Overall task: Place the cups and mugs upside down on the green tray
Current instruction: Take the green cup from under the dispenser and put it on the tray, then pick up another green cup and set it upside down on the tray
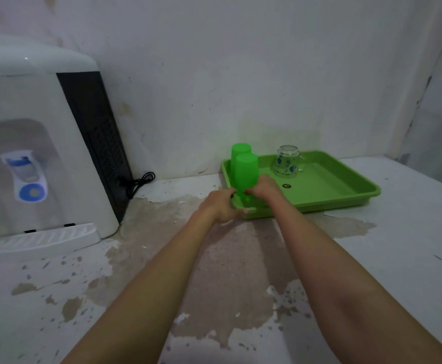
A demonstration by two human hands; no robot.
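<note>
Dispenser (38,143) far left of hands. Left hand (221,206) and right hand (263,187) both pinch base of inverted green cup (246,172) over tray (319,195) corner; second cup (239,149) behind, glass mug (287,161) beyond right hand.

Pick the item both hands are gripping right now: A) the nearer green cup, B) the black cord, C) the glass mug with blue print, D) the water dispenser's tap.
A: the left hand and right hand close around the base of the nearer green cup at the green tray corner.
</note>
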